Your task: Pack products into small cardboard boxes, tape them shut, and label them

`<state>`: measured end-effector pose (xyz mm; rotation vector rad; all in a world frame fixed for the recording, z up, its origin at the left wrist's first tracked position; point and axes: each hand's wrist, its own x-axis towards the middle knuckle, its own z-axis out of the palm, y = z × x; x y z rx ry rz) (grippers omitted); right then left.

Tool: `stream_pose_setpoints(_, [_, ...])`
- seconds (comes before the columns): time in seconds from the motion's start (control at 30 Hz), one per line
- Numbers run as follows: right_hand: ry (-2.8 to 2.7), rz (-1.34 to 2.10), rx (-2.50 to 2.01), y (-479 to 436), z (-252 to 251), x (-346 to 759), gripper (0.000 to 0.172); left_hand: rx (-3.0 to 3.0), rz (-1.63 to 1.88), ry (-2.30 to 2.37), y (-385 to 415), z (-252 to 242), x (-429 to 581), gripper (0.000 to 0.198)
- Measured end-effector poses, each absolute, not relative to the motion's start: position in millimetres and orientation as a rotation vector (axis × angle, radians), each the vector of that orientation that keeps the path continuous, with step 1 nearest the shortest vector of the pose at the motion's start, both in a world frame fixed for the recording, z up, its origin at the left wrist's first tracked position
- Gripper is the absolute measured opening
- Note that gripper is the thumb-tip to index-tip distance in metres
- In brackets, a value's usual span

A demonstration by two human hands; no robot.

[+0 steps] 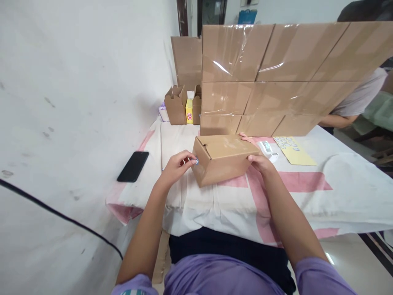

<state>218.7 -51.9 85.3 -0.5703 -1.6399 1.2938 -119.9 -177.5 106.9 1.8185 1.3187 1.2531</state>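
A closed brown cardboard box (pixel 225 164) rests on the cloth-covered table in front of me, slightly turned. My left hand (pixel 181 164) pinches a small blue-and-white sticker (pixel 197 160) against the box's left end. Around the right end of the box, my right hand (pixel 259 160) is closed, thumb on the near side and fingers at the far top edge. Just beyond that hand is a small white device (pixel 267 151) with a display. A yellow sheet (pixel 296 155) bearing several small stickers lies to its right.
Taped brown boxes (pixel 276 96) are stacked high along the table's back. Open cartons (pixel 176 106) and a yellow box (pixel 189 111) stand back left. A black phone (pixel 133 166) lies near the wall. Another person's arm (pixel 340 120) shows behind the stack at right.
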Motion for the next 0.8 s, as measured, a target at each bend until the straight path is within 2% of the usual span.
stream_pose_setpoints(0.33, [-1.626,1.327,-0.552,-51.5,83.0,218.3,0.074,1.68,1.308,1.247,-172.1,92.4,-120.1,0.025])
stream_pose_setpoints(0.37, [-1.627,1.333,-0.551,-51.4,83.8,218.7,0.074,1.658,1.318,1.251,-169.3,91.0,-121.4,0.03])
stream_pose_setpoints(0.5, [-1.66,1.379,-0.54,-52.9,87.1,215.7,0.077,1.582,1.292,1.219,-157.6,79.5,-123.7,0.077])
stream_pose_setpoints(0.57, [-1.607,1.431,-0.561,-59.4,88.6,210.1,0.079,1.547,1.265,1.175,-155.6,71.2,-122.3,0.084])
stream_pose_setpoints(0.7, [-1.552,1.522,-0.681,-94.8,93.5,208.7,0.096,1.486,1.246,1.142,-160.0,66.0,-112.7,0.08])
stream_pose_setpoints(0.8, [-1.65,1.33,-0.772,-142.7,96.1,242.3,0.108,1.523,1.164,1.098,-161.4,79.1,-97.5,0.07])
